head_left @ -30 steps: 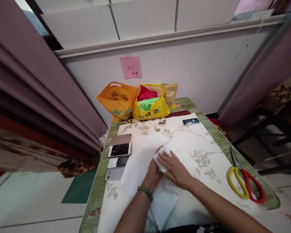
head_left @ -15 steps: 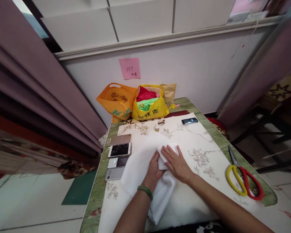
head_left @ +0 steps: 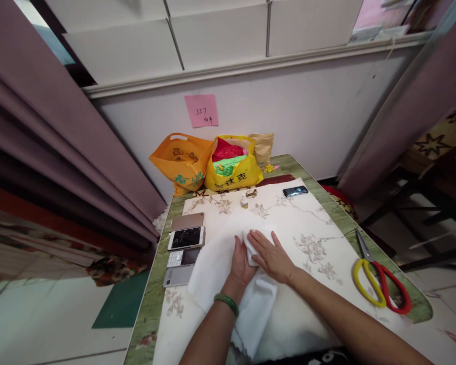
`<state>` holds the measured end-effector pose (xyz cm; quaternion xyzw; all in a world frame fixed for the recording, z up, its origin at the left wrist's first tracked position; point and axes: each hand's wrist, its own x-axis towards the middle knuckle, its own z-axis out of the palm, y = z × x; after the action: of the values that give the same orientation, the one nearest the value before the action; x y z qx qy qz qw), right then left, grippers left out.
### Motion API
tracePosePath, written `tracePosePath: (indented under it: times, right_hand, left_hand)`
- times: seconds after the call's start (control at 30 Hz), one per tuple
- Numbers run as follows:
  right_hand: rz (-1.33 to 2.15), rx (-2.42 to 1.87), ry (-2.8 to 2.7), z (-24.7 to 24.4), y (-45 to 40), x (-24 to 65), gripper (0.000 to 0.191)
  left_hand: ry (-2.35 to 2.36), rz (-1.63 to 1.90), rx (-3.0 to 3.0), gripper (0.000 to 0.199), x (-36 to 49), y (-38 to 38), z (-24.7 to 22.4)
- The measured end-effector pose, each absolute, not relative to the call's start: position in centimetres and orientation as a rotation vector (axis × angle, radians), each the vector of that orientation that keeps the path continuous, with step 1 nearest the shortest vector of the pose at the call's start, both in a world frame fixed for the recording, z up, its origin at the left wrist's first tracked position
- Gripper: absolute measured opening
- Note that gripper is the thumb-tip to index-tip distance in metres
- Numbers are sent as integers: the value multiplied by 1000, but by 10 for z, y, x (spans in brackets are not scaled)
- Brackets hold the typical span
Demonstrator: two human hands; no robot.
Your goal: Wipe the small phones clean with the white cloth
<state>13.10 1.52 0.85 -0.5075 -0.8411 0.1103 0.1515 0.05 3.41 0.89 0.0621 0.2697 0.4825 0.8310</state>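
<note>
A white cloth is spread and bunched on the table in front of me. Part of it is folded over something flat between my hands; whatever it covers is hidden. My left hand, with a green bangle on the wrist, cups this folded part from the left, its thumb up. From the right, my right hand presses on the same fold with its fingers laid along the cloth. Left of the cloth several phones lie in a column, among them a white phone with a dark screen and a silver keypad phone.
Large scissors with yellow and red handles lie at the right edge. A black phone and a small bottle are farther back. An orange bag, a yellow bag and a tan pouch stand by the wall.
My left thumb has lifted off the cloth and now points up. My right hand has shifted slightly on the folded cloth. The view has tilted a little.
</note>
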Motion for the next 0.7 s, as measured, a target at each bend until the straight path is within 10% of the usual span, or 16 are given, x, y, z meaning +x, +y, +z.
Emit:
tracePosePath:
  times: [0.4, 0.7]
  right_hand:
    - [105, -1322, -2407, 2, -14, 138, 62]
    - [335, -1320, -1749, -7, -51, 159, 30]
  left_hand:
    - [445, 1033, 84, 48, -7, 30, 3]
    - [479, 1044, 124, 35, -5, 29, 5]
